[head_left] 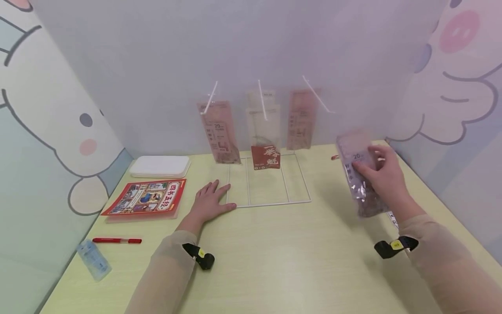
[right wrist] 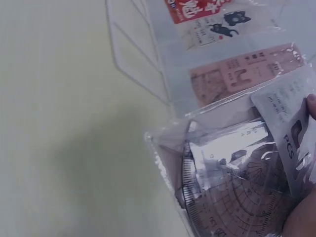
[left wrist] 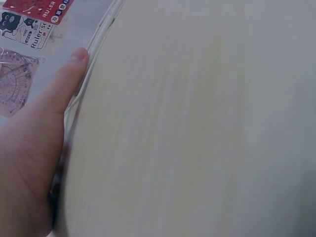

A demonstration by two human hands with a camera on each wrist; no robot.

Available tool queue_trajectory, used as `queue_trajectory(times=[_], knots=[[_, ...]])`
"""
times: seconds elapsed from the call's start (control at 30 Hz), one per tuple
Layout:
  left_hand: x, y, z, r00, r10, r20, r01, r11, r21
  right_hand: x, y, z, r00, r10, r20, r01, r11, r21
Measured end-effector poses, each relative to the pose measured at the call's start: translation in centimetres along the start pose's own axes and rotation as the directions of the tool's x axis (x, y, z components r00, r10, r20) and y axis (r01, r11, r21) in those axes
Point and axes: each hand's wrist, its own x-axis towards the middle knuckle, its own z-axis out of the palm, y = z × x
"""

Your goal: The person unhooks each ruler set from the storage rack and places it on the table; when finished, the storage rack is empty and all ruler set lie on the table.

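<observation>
My right hand [head_left: 388,174] holds a clear plastic packet [head_left: 356,181] at the right, raised above the table, its thumb across the printed front. In the right wrist view a protractor [right wrist: 237,192] and a label card show inside that packet. My left hand [head_left: 208,204] rests with spread fingers on the table, at the left side of a white wire rack [head_left: 274,203]. From the rack's hooks hang a pink packet on the left [head_left: 220,135], a pale packet with a red lower part [head_left: 266,157] in the middle, and a pink packet on the right [head_left: 302,120].
On the left lie a red-covered book [head_left: 147,198], a white flat case [head_left: 160,166], a red pen [head_left: 117,240] and a light blue packet [head_left: 94,260]. A small red item [head_left: 334,157] lies near the back edge, right of the rack. Printed wall panels enclose the table.
</observation>
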Motion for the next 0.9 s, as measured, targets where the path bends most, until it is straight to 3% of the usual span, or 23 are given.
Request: queue_trajectory(times=[0.1,0.23,0.37,0.57,0.9], knots=[[-0.1,0.0,0.0,1.0,0.005,-0.006,-0.005,1.0,-0.003,-0.2,2.2,1.0,0.993,0.014,0.118,-0.006,0.998,-0.065],[-0.2,-0.1,0.1,1.0,0.012,-0.006,-0.012,1.0,0.0,-0.7,4.5,1.8,0.959,0.054,0.279,-0.018,0.991,-0.132],[-0.2,-0.1,0.2,1.0,0.019,-0.009,-0.019,1.0,0.006,-1.3,5.6,2.1,0.927,0.121,0.354,-0.051,0.978,-0.203],[-0.3,-0.1,0.1,1.0,0.017,-0.007,-0.017,1.0,0.006,-2.1,6.6,2.0,0.892,0.219,0.395,-0.095,0.946,-0.31],[-0.2,-0.1,0.1,1.0,0.007,-0.001,-0.007,1.0,0.001,-2.7,7.7,1.4,0.906,0.209,0.369,-0.045,0.912,-0.407]])
